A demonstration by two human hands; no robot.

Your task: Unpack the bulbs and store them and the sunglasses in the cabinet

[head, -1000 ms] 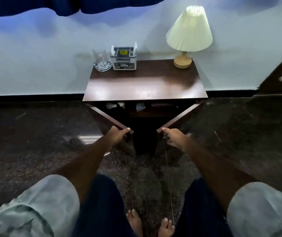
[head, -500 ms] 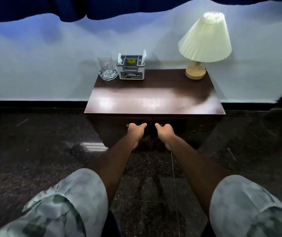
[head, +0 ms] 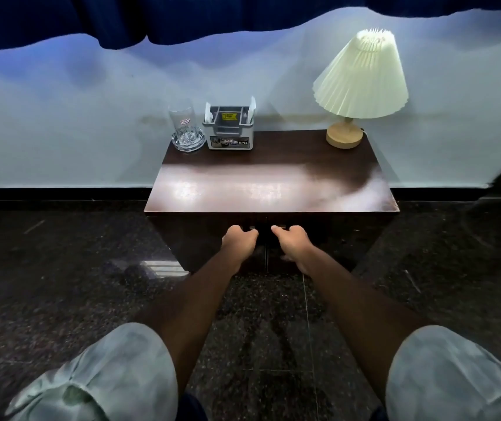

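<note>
The dark wooden cabinet [head: 270,189] stands against the pale wall with both front doors shut. My left hand [head: 238,241] curls around the small metal handle at the top of the left door. My right hand [head: 293,243] grips the matching handle of the right door, just across the centre seam. No bulbs or sunglasses are in view; the cabinet's inside is hidden behind the doors.
On the cabinet top stand a glass in a glass ashtray [head: 186,132] and a grey organiser box [head: 230,132] at the back left, and a pleated lamp [head: 358,83] at the back right. Dark polished floor [head: 61,284] surrounds the cabinet. My knees fill the bottom corners.
A second ago both doors stood wide open with items showing on the shelf inside. My hands have swung them together, and the doors are now shut.
</note>
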